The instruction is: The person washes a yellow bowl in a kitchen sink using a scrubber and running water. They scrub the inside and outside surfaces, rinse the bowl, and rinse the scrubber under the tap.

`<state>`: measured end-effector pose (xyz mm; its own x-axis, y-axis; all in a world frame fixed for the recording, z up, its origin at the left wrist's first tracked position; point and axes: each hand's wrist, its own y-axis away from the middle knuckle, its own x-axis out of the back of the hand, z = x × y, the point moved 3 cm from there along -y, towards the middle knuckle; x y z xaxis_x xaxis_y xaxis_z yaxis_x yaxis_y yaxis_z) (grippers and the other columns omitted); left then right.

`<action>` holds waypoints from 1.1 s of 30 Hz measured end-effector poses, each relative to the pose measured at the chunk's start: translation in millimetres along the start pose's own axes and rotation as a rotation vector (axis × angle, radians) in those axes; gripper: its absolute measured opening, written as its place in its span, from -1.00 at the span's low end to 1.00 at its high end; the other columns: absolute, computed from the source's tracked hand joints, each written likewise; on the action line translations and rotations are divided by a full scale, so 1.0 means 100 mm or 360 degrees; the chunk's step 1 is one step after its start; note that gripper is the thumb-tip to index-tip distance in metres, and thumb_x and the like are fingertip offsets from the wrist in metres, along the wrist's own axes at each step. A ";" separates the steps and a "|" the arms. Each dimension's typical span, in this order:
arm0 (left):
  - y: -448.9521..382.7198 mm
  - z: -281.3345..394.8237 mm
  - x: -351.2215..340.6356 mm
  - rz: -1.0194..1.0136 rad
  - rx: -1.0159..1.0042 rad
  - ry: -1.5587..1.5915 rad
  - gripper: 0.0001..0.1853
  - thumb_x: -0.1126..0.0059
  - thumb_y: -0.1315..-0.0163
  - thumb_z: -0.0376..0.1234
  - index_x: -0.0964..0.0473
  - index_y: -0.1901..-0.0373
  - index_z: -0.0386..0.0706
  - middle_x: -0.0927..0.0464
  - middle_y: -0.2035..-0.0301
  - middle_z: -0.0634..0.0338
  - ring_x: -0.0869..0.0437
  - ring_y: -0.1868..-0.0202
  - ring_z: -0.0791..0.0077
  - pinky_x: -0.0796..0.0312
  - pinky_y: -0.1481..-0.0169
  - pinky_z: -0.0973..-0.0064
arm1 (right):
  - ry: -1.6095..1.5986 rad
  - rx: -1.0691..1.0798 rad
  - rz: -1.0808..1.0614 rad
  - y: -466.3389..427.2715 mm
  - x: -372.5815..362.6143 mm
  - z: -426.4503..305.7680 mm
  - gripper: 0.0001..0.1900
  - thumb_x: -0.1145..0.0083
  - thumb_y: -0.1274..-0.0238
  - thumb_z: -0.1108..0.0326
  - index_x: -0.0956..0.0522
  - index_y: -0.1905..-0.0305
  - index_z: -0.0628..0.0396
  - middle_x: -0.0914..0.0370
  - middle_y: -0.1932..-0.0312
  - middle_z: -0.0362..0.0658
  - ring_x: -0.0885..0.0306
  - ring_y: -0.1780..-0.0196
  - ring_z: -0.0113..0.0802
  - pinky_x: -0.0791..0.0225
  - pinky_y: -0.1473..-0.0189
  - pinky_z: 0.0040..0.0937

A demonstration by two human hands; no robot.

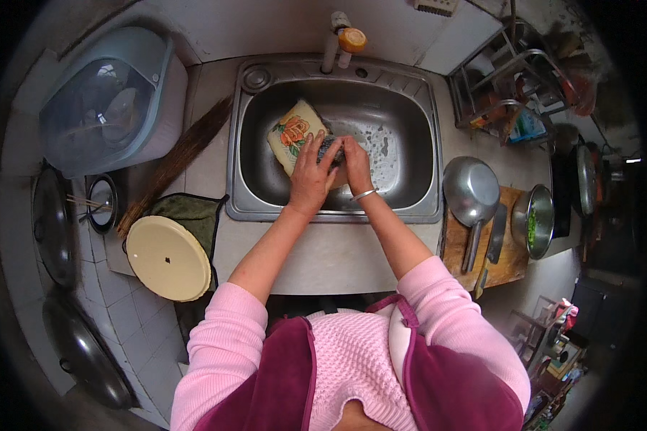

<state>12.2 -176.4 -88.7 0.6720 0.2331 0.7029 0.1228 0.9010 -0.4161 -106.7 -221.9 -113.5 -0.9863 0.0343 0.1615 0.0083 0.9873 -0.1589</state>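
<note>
Inside the stainless steel sink [410, 97], a cream cloth or pad with a printed orange rose [293, 131] lies at the left of the basin. My left hand [314, 172] is at its right side, fingers spread over a dark, mesh-like item [331, 148], perhaps a scouring pad. From the right, my right hand [356, 167], with a silver bangle at the wrist, pinches the edge of the same dark item. Something brownish shows under and between the hands; what it is cannot be told. Water drops dot the basin floor to the right.
A faucet [330, 51] rises behind the basin. At left are a lidded plastic bin [170, 102], a straw brush [180, 151] and a round cream lid [167, 258]. At right, a metal pan [472, 191] and a knife [497, 231] rest on a cutting board [509, 264], beside a steel bowl [542, 221].
</note>
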 end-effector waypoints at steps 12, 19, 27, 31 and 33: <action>-0.51 -0.66 -0.10 0.0096 0.0577 0.0459 -0.63 0.00 -0.20 -0.31 -0.42 -0.02 -0.25 -0.45 -0.03 0.01 -0.44 -0.11 0.13 -0.25 -0.21 0.36 | 0.0262 -0.0102 -0.0202 0.07 -0.29 0.06 -0.74 -0.08 -0.13 0.30 -0.47 0.19 0.30 -0.57 0.40 0.05 -0.54 0.36 -0.15 -0.36 0.28 -0.33; -0.31 -0.62 0.00 0.0074 0.0423 0.0621 -0.59 -0.05 -0.20 -0.29 -0.40 -0.08 -0.21 -0.46 -0.02 -0.01 -0.46 -0.10 0.15 -0.27 -0.19 0.37 | -0.0465 -0.0774 -0.0691 0.26 -0.20 0.17 -0.73 -0.08 -0.22 0.34 -0.48 0.07 0.28 -0.54 0.24 -0.25 -0.42 0.21 -0.52 -0.33 0.14 -0.53; -0.26 -0.86 -0.01 0.0089 0.0493 0.0372 -0.58 -0.02 -0.20 -0.28 -0.40 -0.09 -0.19 -0.40 -0.09 -0.05 -0.44 -0.11 0.05 -0.28 -0.19 0.31 | -0.0118 -0.0624 -0.0330 0.28 -0.22 0.19 -0.57 0.08 -0.35 0.08 -0.53 0.27 0.33 -0.52 0.44 -0.19 -0.35 0.34 -0.54 -0.29 0.28 -0.50; 0.19 -0.21 0.05 0.0135 0.0092 0.0356 -0.50 -0.06 -0.13 -0.41 -0.31 -0.16 -0.18 -0.34 -0.13 -0.04 -0.34 -0.19 0.05 -0.20 -0.28 0.28 | -0.0022 -0.0538 -0.0250 0.26 -0.20 0.19 -0.50 0.12 -0.36 0.01 -0.49 0.36 0.34 -0.43 0.57 -0.19 -0.27 0.43 -0.51 -0.24 0.39 -0.40; 0.10 -0.28 0.07 0.0165 0.0225 0.0422 -0.54 -0.03 -0.15 -0.39 -0.32 -0.13 -0.21 -0.38 -0.07 -0.05 -0.36 -0.16 0.04 -0.21 -0.26 0.27 | 0.0073 -0.0519 -0.0322 0.27 -0.17 0.20 -0.49 0.12 -0.35 0.00 -0.48 0.37 0.34 -0.42 0.59 -0.17 -0.26 0.44 -0.50 -0.24 0.40 -0.38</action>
<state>38.2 -175.7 -104.2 0.8449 0.2397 0.4781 -0.0468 0.9236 -0.3805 -92.5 -199.1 -139.6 -0.9650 -0.1665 0.2025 -0.1263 0.9721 0.1976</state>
